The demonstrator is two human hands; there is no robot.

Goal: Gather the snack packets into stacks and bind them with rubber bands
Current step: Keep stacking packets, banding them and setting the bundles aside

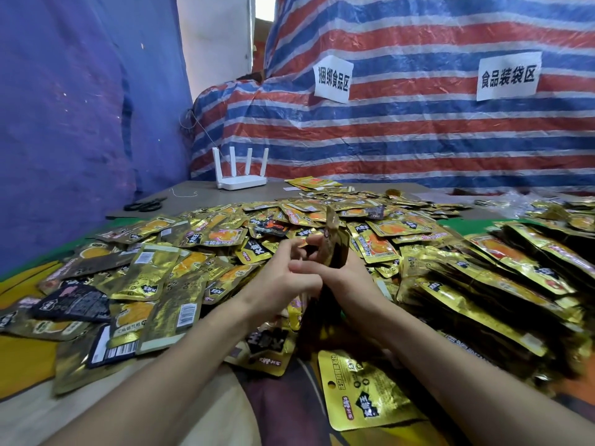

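Nearest: single gold packet [363, 391] lies flat, face up, between the two forearms, just beside the right one.

Centre: stack of packets [333, 249] stands on edge between both hands, its top rising above the fingers.
- Right hand [352, 280]: wrapped round the stack's right side; a finger reaches across the near edge toward the left hand.
- Left hand [278, 278]: fingers curled, tips against the stack's left face, pinching it with the right.
- Rubber band: cannot tell whether one is on the stack or the fingers; that spot is blurred.

Around the hands: loose packets [180, 268], mostly gold and a few black, spread in an overlapping heap to the left and beyond. To the right, leaning rows of packets [502, 284] lie packed one against another; whether they are bound cannot be made out.

Further back: grey tabletop [199, 191] behind the heap, carrying black scissors [146, 206] at left, a thin white thread [183, 193] and a white router [241, 181] with four upright antennas.

Farthest: blue sheet [80, 123] at left; red, white and blue striped tarp [418, 140] across the back, with two white paper labels [333, 79] fixed to it, well apart.
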